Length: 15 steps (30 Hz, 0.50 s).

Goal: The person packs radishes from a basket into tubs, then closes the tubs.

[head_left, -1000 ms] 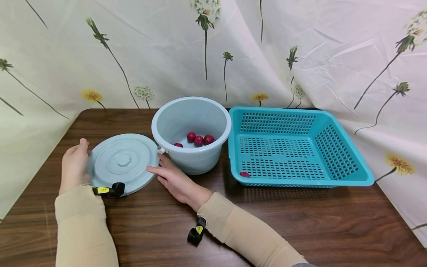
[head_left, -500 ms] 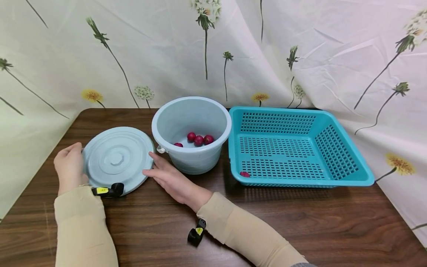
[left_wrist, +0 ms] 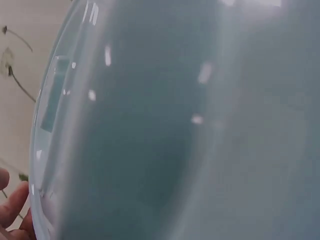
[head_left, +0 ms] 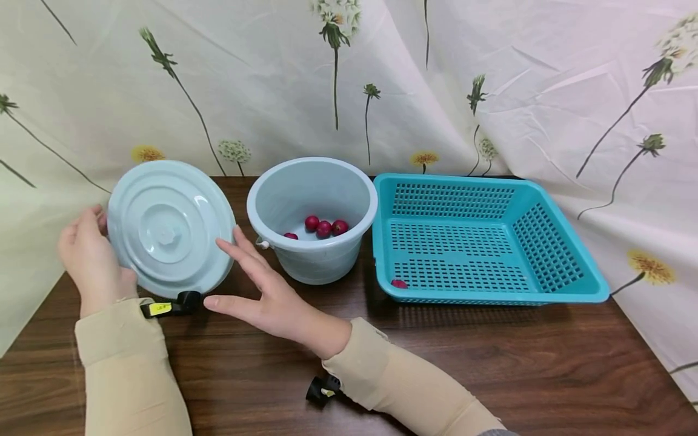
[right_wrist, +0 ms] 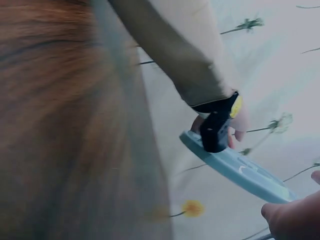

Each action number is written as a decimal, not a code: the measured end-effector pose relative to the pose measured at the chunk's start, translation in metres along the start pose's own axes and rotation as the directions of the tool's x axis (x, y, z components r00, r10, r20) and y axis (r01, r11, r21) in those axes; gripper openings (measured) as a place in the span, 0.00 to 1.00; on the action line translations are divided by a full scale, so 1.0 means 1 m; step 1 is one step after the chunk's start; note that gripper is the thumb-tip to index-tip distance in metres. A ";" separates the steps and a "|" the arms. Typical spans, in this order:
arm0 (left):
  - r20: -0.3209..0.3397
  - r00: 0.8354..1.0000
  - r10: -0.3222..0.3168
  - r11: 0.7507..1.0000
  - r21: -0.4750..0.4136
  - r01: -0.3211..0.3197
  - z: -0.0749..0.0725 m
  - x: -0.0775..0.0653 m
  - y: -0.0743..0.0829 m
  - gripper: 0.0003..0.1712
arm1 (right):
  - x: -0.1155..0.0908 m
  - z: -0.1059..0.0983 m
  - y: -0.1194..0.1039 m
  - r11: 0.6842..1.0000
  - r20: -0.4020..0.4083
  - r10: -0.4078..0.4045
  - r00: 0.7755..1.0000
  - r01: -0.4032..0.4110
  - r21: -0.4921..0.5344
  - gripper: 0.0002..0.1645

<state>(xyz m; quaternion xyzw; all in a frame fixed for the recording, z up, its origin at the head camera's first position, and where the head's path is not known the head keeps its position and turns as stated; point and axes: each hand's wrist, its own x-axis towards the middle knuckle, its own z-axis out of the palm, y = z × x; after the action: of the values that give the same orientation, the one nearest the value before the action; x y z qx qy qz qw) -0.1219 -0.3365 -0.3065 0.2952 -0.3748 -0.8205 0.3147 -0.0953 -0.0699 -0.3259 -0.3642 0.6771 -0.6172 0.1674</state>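
Observation:
A pale blue round lid (head_left: pixel 166 233) is raised off the table at the left and tilted, its ringed face toward the head camera. My left hand (head_left: pixel 93 257) grips its left rim; some fingers are hidden. The lid (left_wrist: pixel 150 125) fills most of the left wrist view. With fingers extended and thumb apart, my right hand (head_left: pixel 272 297) has its fingertips at the lid's right edge. Just right of the lid stands a pale blue bucket (head_left: pixel 322 260), uncovered, with several small round dark-red fruits (head_left: pixel 324 229) inside.
A turquoise perforated basket (head_left: pixel 567 297) stands right of the bucket, with one red piece (head_left: pixel 399 283) in its near left corner. Behind the brown wooden table (head_left: pixel 262 387) hangs a white cloth (head_left: pixel 262 79) printed with dandelions.
The lid has come up off the table, moving left and tilting upright. My left hand has moved left with it, and my right hand has followed leftward, its thumb spreading away.

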 end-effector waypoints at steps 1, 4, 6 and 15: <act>0.011 1.000 0.012 1.000 -0.015 -0.012 0.003 -0.003 0.002 0.06 | -0.001 -0.002 -0.004 1.000 -0.009 -0.012 1.000 0.012 -0.009 0.44; 0.041 0.998 0.056 0.997 -0.053 -0.054 0.012 -0.013 0.006 0.08 | -0.007 -0.008 -0.018 0.999 -0.026 -0.038 0.999 0.038 0.007 0.44; 0.067 0.994 0.083 0.993 -0.089 -0.077 0.018 -0.021 0.009 0.09 | -0.011 -0.014 -0.027 0.999 -0.040 -0.054 0.998 0.055 0.003 0.44; 0.194 0.965 0.178 0.977 -0.151 -0.150 0.050 -0.061 0.010 0.12 | -0.022 -0.043 -0.055 0.975 -0.261 -0.143 0.955 0.181 0.127 0.38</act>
<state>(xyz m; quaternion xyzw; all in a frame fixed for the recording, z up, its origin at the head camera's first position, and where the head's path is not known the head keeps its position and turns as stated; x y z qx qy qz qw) -0.1166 -0.2757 -0.2562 0.1542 -0.3723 -0.8412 0.3605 -0.0937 -0.0224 -0.2703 -0.3242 0.6125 -0.7187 0.0563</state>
